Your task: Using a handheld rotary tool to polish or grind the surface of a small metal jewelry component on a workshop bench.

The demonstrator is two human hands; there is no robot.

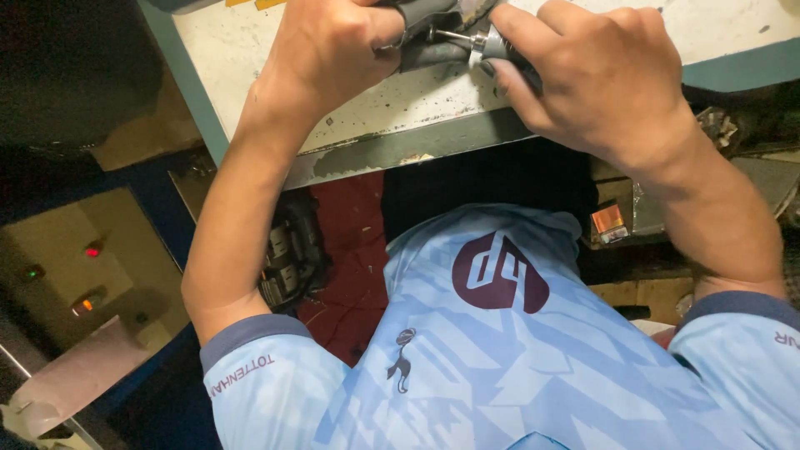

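On far bench edge [400,125]: left hand [329,50] clamped on soft dark leather piece [429,52], floppy; right hand [600,79] gripping small rotary tool [492,43], light, rigid, held near tip.

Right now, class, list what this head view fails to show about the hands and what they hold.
- Dark grey piece: top cut off by the frame edge, rest covered by the left hand.
- Rotary tool: body hidden inside the right hand.
- Tool tip: too small to identify.

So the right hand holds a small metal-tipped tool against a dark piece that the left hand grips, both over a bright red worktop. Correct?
Not quite. In the head view the worktop is whitish and stained, with a teal edge, not bright red. The rest holds: the right hand holds the metal-tipped tool against the dark piece gripped by the left hand.
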